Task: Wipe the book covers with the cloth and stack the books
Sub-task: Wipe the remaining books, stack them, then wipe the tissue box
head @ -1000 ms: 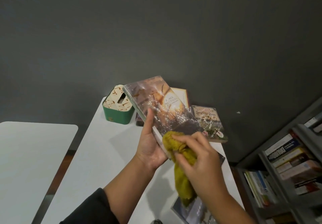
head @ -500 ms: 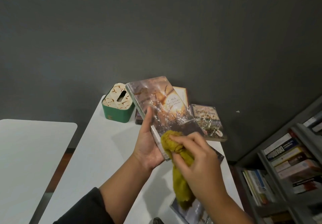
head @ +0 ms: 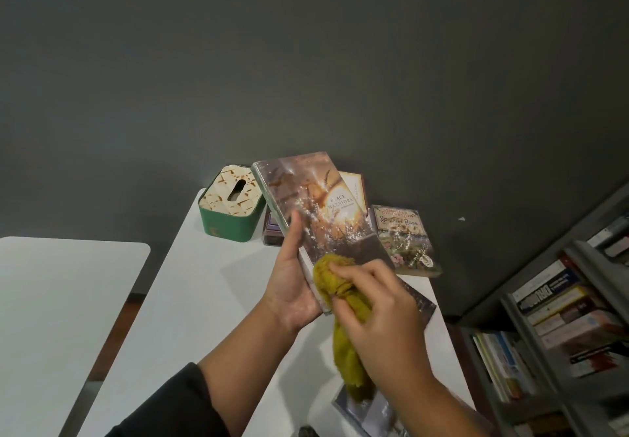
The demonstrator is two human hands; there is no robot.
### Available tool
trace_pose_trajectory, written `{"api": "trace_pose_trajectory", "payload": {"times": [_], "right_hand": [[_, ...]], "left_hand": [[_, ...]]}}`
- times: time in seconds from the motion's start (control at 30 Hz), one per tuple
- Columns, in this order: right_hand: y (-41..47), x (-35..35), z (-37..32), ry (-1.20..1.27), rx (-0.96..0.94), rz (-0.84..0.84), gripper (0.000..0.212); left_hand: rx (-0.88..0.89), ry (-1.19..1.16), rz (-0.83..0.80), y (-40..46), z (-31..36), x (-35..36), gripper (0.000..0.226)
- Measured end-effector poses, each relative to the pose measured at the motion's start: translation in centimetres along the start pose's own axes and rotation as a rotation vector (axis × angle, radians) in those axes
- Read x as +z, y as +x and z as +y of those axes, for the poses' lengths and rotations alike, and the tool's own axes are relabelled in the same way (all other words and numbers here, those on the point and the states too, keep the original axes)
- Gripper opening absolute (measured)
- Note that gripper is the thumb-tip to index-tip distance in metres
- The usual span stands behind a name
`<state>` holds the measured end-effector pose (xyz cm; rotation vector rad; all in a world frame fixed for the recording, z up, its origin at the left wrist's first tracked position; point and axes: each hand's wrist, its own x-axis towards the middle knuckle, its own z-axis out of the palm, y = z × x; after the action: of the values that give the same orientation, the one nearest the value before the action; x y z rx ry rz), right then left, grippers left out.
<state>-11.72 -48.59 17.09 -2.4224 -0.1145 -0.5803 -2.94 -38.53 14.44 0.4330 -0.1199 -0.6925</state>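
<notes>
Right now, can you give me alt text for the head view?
Left hand holds a book tilted above a white table while the right hand presses a yellow cloth to its cover. More books and a green box lie behind.

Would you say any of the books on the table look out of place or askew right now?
Yes, mildly: the floral-cover book lies alone beside the small pile near the tissue box, overhanging the table edge slightly.
</notes>
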Motion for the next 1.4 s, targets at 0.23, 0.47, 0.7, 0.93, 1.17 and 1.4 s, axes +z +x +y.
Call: {"api": "trace_pose_trajectory", "payload": {"times": [0.23, 0.47, 0.7, 0.93, 1.17, 1.4], "right_hand": [[3.9, -1.7, 3.8, -0.02, 0.198, 0.096, 0.027], [1.3, -0.8, 1.1, -0.022, 0.127, 0.004, 0.029], [3.4, -0.9, 1.9, -0.054, 0.072, -0.013, 0.028], [3.7, -1.8, 3.6, -0.135, 0.217, 0.041, 0.027], [1.2, -0.6, 0.2, -0.109, -0.007, -0.049, 0.03], [5.9, -2.1, 5.1, -0.126, 0.259, 0.065, 0.024]], "left_hand": [[-0.003, 0.014, 0.01, 0.0, 0.1, 0.0, 0.075], [-0.017, -0.013, 0.019, 0.0, 0.2, -0.3, 0.079], [-0.072, 0.03, 0.024, 0.0, -0.5, -0.4, 0.079], [-0.08, 0.019, 0.05, 0.1, -0.6, -0.8, 0.078], [-0.095, -0.002, 0.05, 0.2, -0.6, -0.2, 0.08], [-0.139, 0.038, 0.054, 0.2, -1.5, -0.1, 0.081]]}}
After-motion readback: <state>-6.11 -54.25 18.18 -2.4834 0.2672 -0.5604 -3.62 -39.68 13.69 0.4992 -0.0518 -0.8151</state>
